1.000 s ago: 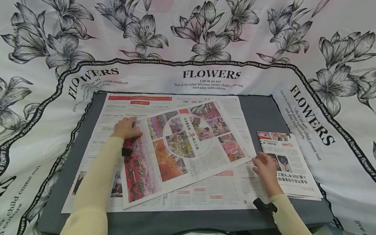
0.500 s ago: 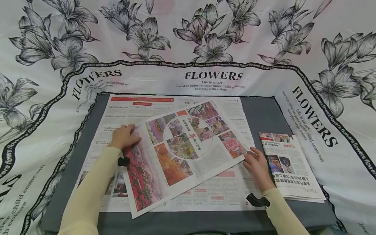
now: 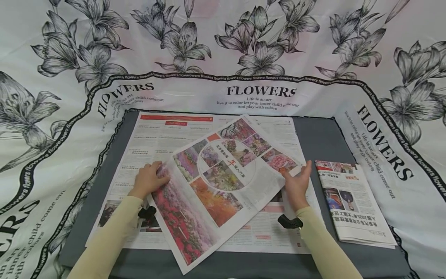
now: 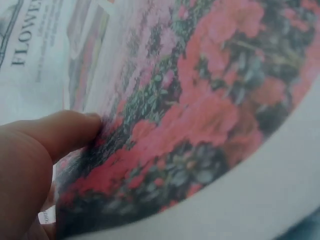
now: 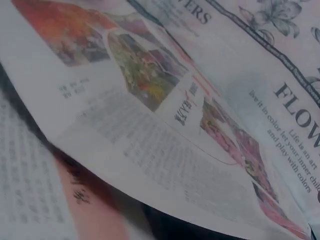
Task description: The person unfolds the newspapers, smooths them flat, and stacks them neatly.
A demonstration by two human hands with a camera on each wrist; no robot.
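Observation:
A folded newspaper [image 3: 244, 193] with colour flower photos lies tilted over a larger newspaper sheet [image 3: 146, 151] on the grey table. My left hand [image 3: 146, 180] pinches its left edge, thumb on the printed face and fingers behind. In the left wrist view the thumb [image 4: 65, 132] presses the paper beside red flowers, and the page curves up. Around its right corner my right hand [image 3: 297, 188] has the thumb on top and the other fingers pointing away beyond the edge. The right wrist view shows the paper's raised lower edge; the right hand is out of that view.
Another folded newspaper [image 3: 355, 205] lies to the right on the grey table [image 3: 313, 135]. A white cloth [image 3: 188, 93] with black flower prints and "FLOWERS" lettering surrounds the table at the back and sides. Each wrist wears a black strap.
The flower newspaper has turned counterclockwise, its lower left corner now past the table's front sheet. My right hand moved left and up along it; my left hand lowered slightly.

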